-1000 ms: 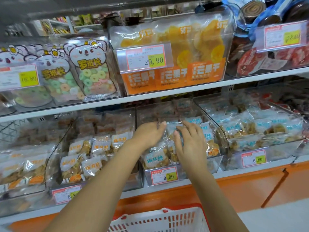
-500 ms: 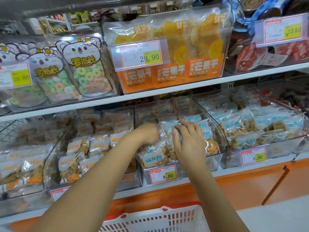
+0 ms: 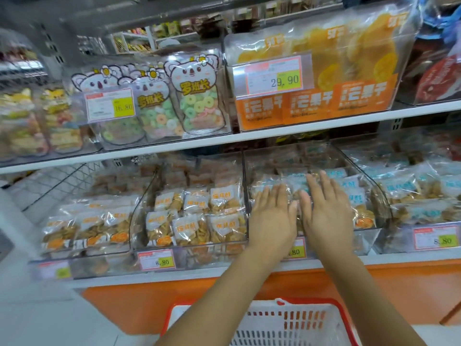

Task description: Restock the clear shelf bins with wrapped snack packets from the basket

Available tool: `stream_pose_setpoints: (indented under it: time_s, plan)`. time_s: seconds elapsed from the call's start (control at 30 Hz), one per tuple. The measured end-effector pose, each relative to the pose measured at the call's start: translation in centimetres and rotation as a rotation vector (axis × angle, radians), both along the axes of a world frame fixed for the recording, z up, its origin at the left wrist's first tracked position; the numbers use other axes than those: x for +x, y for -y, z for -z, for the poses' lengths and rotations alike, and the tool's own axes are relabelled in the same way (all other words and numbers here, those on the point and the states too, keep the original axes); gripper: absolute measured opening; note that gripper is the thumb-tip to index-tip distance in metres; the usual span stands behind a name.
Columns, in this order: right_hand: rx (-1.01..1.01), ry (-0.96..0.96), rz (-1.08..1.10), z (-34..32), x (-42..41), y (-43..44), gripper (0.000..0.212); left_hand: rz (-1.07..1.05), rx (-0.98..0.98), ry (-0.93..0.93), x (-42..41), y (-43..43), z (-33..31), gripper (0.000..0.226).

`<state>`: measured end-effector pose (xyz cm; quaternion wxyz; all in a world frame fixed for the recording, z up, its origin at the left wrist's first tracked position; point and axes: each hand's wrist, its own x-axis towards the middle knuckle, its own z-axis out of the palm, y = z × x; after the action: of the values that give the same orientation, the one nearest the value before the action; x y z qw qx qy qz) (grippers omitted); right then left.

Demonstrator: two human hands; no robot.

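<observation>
Blue-labelled wrapped snack packets [image 3: 349, 183] lie piled in the clear bin [image 3: 371, 186]; white, red-rimmed basket [image 3: 287, 323] sits below.

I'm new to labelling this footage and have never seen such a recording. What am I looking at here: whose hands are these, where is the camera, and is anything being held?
There is no machine here. A person wears one wide-angle camera on the head, looking forward and down, so you see their own arms reaching out. The left hand and right hand lie flat, fingers spread, on wrapped snack packets in a clear shelf bin on the lower shelf. Neither hand grips anything; they seem to be pressing or tidying the packets. Beside it stands another bin of orange-labelled packets. Above are bags of dried mango and ring sweets. The red-rimmed white basket sits below.
</observation>
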<state>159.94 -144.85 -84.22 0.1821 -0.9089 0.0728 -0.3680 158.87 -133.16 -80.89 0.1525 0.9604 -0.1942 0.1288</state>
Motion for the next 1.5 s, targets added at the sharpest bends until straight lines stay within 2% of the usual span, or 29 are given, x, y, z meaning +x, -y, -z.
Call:
stream_pose_setpoints:
  time_s: [0.13, 0.23, 0.3, 0.37, 0.4, 0.47, 0.57, 0.7, 0.8, 0.87, 0.97, 1.07, 1.23, 1.43, 1.5]
  plan:
    - [-0.078, -0.084, 0.014, -0.1, -0.5, 0.0, 0.062, -0.011, 0.074, 0.0, 1.5, 0.1, 0.0, 0.107]
    - [-0.101, -0.081, 0.031, -0.6, -2.0, -0.2, 0.06, 0.076, -0.061, -0.031, 0.7, -0.9, -1.2, 0.103]
    - [-0.087, -0.039, 0.007, -1.5, -3.0, -1.0, 0.058, 0.061, -0.146, 0.02, 0.3, -2.9, -1.8, 0.08]
    - [-0.11, 0.022, -0.052, -2.4, -3.8, -2.4, 0.056, -0.045, -0.174, 0.069, 1.2, -5.9, -2.1, 0.051]
    - [-0.131, 0.039, -0.083, -2.7, -4.2, -3.4, 0.054, -0.103, -0.165, 0.067, 2.1, -7.5, -2.2, 0.046]
    - [-0.174, 0.04, -0.134, -3.1, -4.7, -5.4, 0.05, -0.183, -0.098, -0.047, 4.1, -10.2, -2.1, 0.045]
    - [-0.275, -0.032, -0.184, -2.5, -5.3, -8.1, 0.048, -0.121, 0.055, -0.22, 5.2, -11.7, -1.1, 0.049]
    - [-0.401, -0.16, -0.209, 0.2, -5.8, -10.9, 0.049, -0.061, 0.164, -0.225, 4.4, -11.3, 0.0, 0.05]
    - [-0.403, -0.211, -0.197, 1.1, -6.3, -12.1, 0.051, -0.087, 0.138, -0.28, 4.7, -11.7, -0.8, 0.051]
    - [-0.414, -0.21, -0.183, 1.1, -6.4, -12.5, 0.052, -0.069, 0.063, -0.254, 4.2, -12.7, -1.4, 0.049]
    - [-0.418, -0.234, -0.235, 1.0, -6.2, -13.9, 0.054, -0.043, -0.063, -0.086, 2.7, -15.6, -1.9, 0.044]
    - [-0.375, -0.297, -0.317, 1.1, -5.6, -16.0, 0.058, -0.137, -0.067, 0.052, 1.7, -20.1, -2.4, 0.047]
    - [-0.392, -0.362, -0.268, 1.9, -4.9, -17.4, 0.061, -0.302, 0.037, -0.076, 0.9, -26.3, -0.8, 0.054]
    - [-0.407, -0.381, -0.299, 1.7, -5.2, -17.1, 0.061, -0.229, 0.018, -0.061, 0.5, -27.7, 0.5, 0.055]
    - [-0.356, -0.352, -0.383, 1.3, -5.4, -16.9, 0.058, -0.202, -0.005, -0.018, 0.1, -27.6, 0.5, 0.052]
